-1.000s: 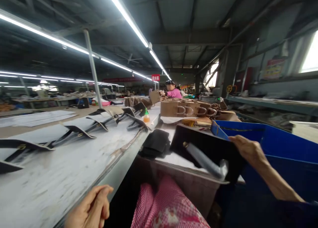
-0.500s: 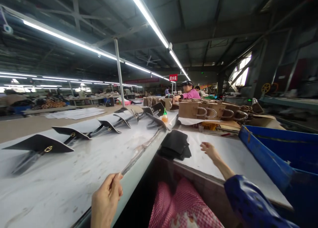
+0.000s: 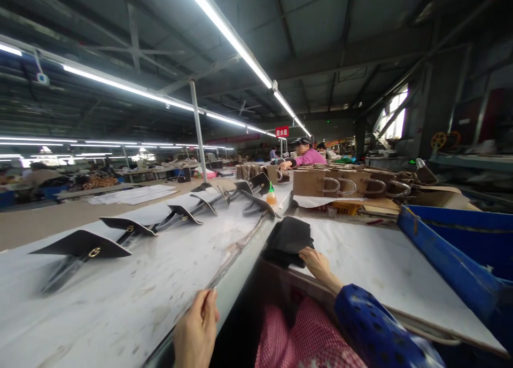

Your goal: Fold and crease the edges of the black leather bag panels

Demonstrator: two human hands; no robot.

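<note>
My left hand [image 3: 198, 325] is at the near edge of the white-covered table, thumb and fingers pinched together. Whatever may be between them is too small to make out. My right hand [image 3: 316, 265] has its fingers closed at the near right corner of a stack of black flat pieces [image 3: 289, 237], which lies on the lower board to the right. Along the left table stands a row of black flaps with gold-coloured clasps, the closest being a black flap [image 3: 76, 245]. A small glue bottle [image 3: 271, 195] with a green cap stands behind the stack.
A blue bin [image 3: 449, 245] stands at the right of the white-covered board [image 3: 372, 256]. Farther back are several brown bags [image 3: 310, 184] with wrapped handles. A co-worker in a pink top [image 3: 310, 157] reaches over the far table. White sheets [image 3: 136, 194] lie at left.
My right hand has moved left and down from above the board to the corner of the black stack. My left hand stays pinched at the table edge. The view has shifted slightly.
</note>
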